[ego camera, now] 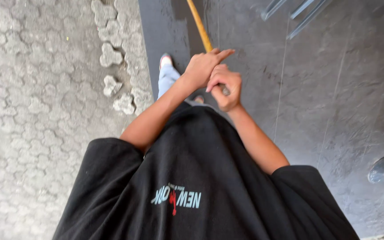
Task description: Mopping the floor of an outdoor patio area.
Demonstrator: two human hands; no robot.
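We see a long, thin, yellow-brown wooden pole [199, 26] running from the top edge down over dark grey wet floor [334, 89] into our hands. Our left hand [203, 66] wraps it, forefinger extended; our right hand [225, 89], just below, clenches its lower end. Pale paving stones [36, 89] lie leftward.

floor: dark grey tiled floor [334, 89] | left: interlocking paving stones [32, 98] | on tiles: round metal base [381, 169] | shoe [166, 59]
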